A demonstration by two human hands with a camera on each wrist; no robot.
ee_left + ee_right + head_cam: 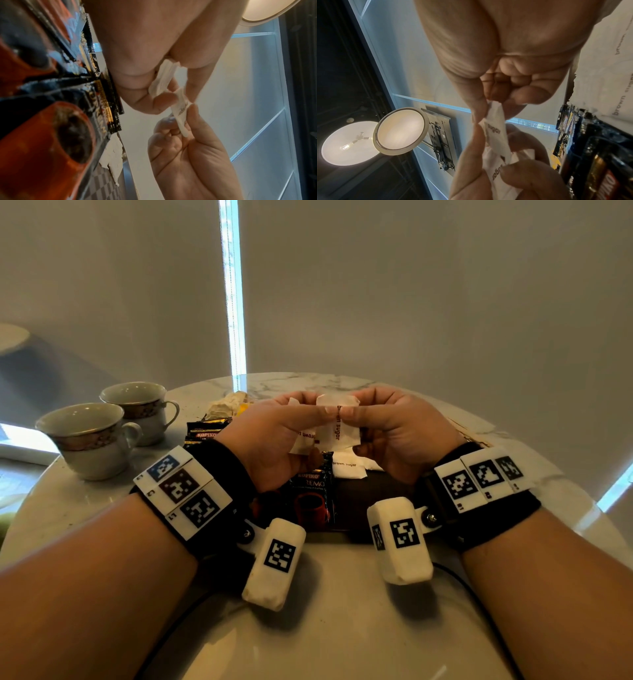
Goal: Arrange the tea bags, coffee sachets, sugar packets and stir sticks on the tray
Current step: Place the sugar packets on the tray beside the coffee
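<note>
Both hands are raised over a dark tray [354, 510]. My left hand [320, 416] holds a few white brown-sugar packets [304, 440], seen edge-on as the packets [162, 77] in the left wrist view. My right hand [346, 415] pinches the top of one sugar packet [337, 426] between thumb and forefinger; the right wrist view shows that packet [496, 129] close up, still touching the left thumb. On the tray lie a black Kopiko coffee sachet [310, 498] and another sugar packet [347, 469]. No stir sticks are visible.
Two teacups [85, 436] stand at the left of the round marble table [325, 628]. More Kopiko sachets [205, 433] and crumpled tea bags [227, 404] lie behind my left hand, off the tray. Cables run along the table's near edge.
</note>
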